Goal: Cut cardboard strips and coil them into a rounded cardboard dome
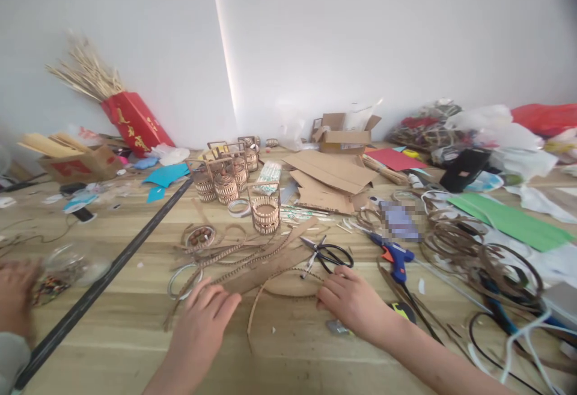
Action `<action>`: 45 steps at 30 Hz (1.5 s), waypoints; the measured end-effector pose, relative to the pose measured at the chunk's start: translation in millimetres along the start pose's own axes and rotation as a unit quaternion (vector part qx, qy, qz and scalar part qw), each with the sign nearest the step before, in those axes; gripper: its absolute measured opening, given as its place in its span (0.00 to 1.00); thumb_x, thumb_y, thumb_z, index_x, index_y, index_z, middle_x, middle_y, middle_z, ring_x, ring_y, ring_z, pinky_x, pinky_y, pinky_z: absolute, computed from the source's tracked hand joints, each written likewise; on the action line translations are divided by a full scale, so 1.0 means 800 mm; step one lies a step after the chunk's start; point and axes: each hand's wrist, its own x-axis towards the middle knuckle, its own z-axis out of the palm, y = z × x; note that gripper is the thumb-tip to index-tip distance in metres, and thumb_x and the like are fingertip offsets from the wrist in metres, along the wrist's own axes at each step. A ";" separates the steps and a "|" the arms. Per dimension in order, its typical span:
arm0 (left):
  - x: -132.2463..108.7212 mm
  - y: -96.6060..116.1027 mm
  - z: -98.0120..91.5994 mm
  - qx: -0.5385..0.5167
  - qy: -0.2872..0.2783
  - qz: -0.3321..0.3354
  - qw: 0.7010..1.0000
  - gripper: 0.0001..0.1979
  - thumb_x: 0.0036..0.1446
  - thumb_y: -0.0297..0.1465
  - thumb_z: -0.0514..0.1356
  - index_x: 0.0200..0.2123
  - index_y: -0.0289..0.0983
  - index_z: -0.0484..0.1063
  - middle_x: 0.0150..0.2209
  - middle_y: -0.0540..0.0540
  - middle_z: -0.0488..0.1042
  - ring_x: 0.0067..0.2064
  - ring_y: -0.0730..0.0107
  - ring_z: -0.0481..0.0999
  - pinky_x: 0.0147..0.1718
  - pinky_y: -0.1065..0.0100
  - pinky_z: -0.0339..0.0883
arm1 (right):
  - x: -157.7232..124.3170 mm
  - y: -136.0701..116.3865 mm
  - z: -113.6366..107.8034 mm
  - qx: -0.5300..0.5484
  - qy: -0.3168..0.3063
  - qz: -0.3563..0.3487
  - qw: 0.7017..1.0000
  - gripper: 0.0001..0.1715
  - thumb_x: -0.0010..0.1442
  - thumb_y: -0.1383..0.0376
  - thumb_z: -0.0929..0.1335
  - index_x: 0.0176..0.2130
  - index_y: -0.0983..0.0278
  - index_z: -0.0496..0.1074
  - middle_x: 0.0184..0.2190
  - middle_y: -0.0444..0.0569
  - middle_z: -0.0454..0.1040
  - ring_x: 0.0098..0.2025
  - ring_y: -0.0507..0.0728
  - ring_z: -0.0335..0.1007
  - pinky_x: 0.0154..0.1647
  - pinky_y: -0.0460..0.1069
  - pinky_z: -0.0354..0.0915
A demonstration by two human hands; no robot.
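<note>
- My right hand is pinching a strip.
- Its length is arching left, tip pointing toward me.
- My left hand is curling loosely, its hold unclear.

Bits I can't see
Right hand: fingertips tucked under. Purplish thing all pixelated, other person's sleeve cut off left.

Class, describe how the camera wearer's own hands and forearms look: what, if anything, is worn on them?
The left hand and right hand are both ungloved, with no ring visible. The left forearm and right forearm are bare to the picture's edge: no sleeve, watch or bracelet shows. The pale grey sleeve at far left is another person's.
</note>
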 end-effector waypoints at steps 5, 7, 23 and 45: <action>-0.014 0.018 0.025 0.042 -0.049 -0.074 0.995 0.25 0.54 0.12 0.46 0.37 0.38 0.79 0.42 0.41 0.83 0.49 0.49 0.79 0.51 0.43 0.68 | -0.027 -0.031 0.001 0.033 -0.030 0.089 0.995 0.12 0.67 0.73 0.62 0.39 0.61 0.72 0.28 0.44 0.76 0.27 0.54 0.70 0.32 0.49 0.59; -0.003 0.048 0.033 0.000 -0.027 -0.042 0.999 0.26 0.55 0.14 0.47 0.49 0.36 0.76 0.51 0.39 0.81 0.54 0.50 0.77 0.52 0.46 0.70 | -0.023 -0.051 0.011 0.059 -0.015 0.097 0.993 0.13 0.69 0.72 0.61 0.38 0.61 0.72 0.27 0.43 0.76 0.27 0.55 0.70 0.30 0.49 0.58; 0.016 0.125 0.081 -0.234 -0.132 -0.118 0.956 0.15 0.62 0.21 0.51 0.43 0.41 0.74 0.33 0.47 0.83 0.33 0.63 0.84 0.28 0.70 0.72 | -0.024 -0.061 0.030 0.389 0.057 0.201 0.897 0.18 0.72 0.62 0.60 0.54 0.57 0.74 0.38 0.49 0.83 0.37 0.54 0.82 0.39 0.42 0.74; 0.029 0.128 0.035 -0.319 -0.120 -0.116 0.933 0.13 0.64 0.23 0.53 0.44 0.42 0.74 0.35 0.49 0.83 0.35 0.64 0.83 0.31 0.71 0.71 | -0.006 -0.060 0.003 0.185 0.109 0.127 0.968 0.18 0.73 0.64 0.59 0.32 0.62 0.70 0.23 0.43 0.75 0.25 0.51 0.70 0.31 0.47 0.66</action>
